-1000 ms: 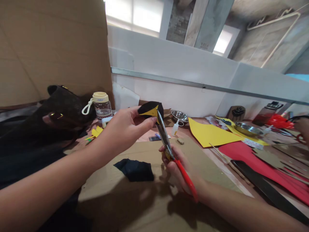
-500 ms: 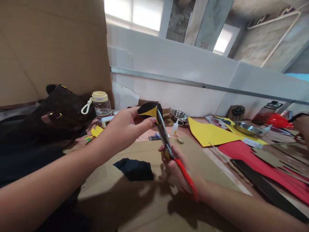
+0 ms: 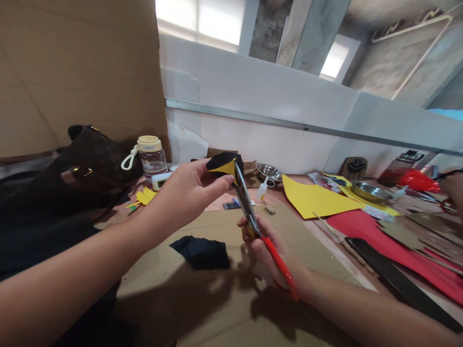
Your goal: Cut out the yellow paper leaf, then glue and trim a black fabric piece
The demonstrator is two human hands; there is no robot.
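Between the thumb and fingers of my left hand [image 3: 184,193] is a piece of black cloth with a yellow patch [image 3: 223,166], raised above the table. My right hand [image 3: 265,246] grips a pair of scissors with red handles [image 3: 278,264], blades pointing up and away from me. The blade tips meet the edge of the yellow and black piece, close to my left thumb. Below my hands a loose black scrap of cloth [image 3: 200,252] lies on a cardboard sheet [image 3: 162,299].
A clear bottle [image 3: 152,159] and a dark bag [image 3: 97,168] stand at the left. Behind my hands are a metal bowl [image 3: 268,172] and a small glue bottle [image 3: 263,191]. Yellow sheet [image 3: 314,200], red sheet [image 3: 347,226] and a dark blade-like strip [image 3: 394,279] lie right. Another person's hand [image 3: 452,188] shows at the far right.
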